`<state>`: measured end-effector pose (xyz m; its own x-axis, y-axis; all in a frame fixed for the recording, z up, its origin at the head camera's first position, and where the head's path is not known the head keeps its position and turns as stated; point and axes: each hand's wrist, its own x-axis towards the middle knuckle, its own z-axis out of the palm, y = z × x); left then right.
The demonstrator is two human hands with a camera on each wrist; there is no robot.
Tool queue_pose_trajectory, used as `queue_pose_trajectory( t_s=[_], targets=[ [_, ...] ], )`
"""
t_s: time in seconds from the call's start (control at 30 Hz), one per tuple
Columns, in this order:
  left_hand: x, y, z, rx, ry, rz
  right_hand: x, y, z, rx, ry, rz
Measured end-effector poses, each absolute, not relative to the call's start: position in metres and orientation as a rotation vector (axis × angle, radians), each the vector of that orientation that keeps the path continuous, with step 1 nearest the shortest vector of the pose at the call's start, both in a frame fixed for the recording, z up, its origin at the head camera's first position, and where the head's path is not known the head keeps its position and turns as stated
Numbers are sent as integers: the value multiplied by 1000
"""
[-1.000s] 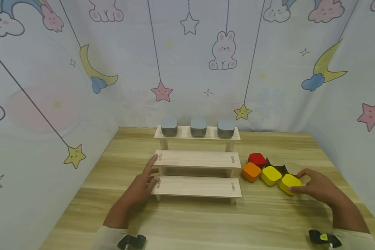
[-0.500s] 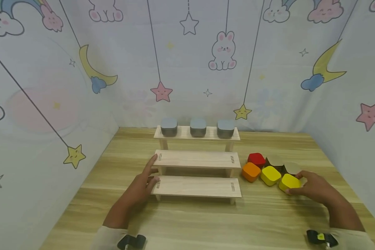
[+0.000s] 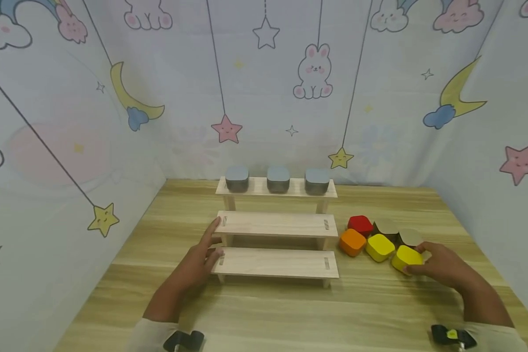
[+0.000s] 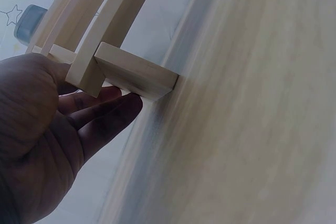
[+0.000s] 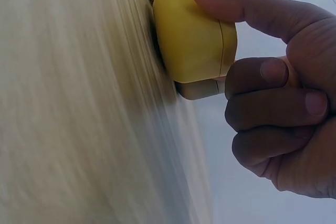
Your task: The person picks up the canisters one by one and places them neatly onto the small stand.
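In the head view, my left hand (image 3: 198, 261) holds the left end of a pale wooden three-tier stand (image 3: 273, 264). Its thumb lies on the lowest board and its index finger reaches the middle one. The left wrist view shows the other fingers alongside the stand's leg (image 4: 136, 72). At the right, my right hand (image 3: 444, 264) pinches a rounded yellow box (image 3: 407, 259) between thumb and index finger. A seam runs near one end of this box (image 5: 191, 35); the remaining fingers are curled toward the palm. The box sits low at the tabletop, beside another yellow box (image 3: 380, 248).
Three grey boxes (image 3: 278, 179) stand in a row on the top tier. Orange (image 3: 352, 242) and red (image 3: 360, 225) boxes are just right of the stand. Brown-sided boxes with beige tops (image 3: 410, 237) lie behind the yellow ones. Printed cloth walls (image 3: 264, 112) surround the wooden table (image 3: 268, 318).
My right hand and forearm have shifted slightly left, with the thumb a little farther across the yellow box's front. The left hand keeps its place on the stand.
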<state>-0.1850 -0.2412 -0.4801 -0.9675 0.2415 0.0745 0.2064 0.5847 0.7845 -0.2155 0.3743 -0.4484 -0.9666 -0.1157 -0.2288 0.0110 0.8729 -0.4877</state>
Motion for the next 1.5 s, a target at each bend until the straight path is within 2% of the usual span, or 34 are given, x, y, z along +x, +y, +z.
queue_pose_trajectory(
  t_s=[0.37, 0.87, 1.13, 1.5],
  targets=[
    [-186, -241, -479, 369, 2750, 1356, -207, 382, -442, -62, 2722, -888],
    [-185, -243, -481, 394, 2765, 1375, -194, 377, -420, -275, 2735, -1050],
    [-186, -243, -484, 393, 2757, 1378, -195, 361, -405, -324, 2757, -1056],
    [-187, -242, -484, 412, 2761, 1375, -199, 341, -387, -342, 2718, -1333]
  ],
)
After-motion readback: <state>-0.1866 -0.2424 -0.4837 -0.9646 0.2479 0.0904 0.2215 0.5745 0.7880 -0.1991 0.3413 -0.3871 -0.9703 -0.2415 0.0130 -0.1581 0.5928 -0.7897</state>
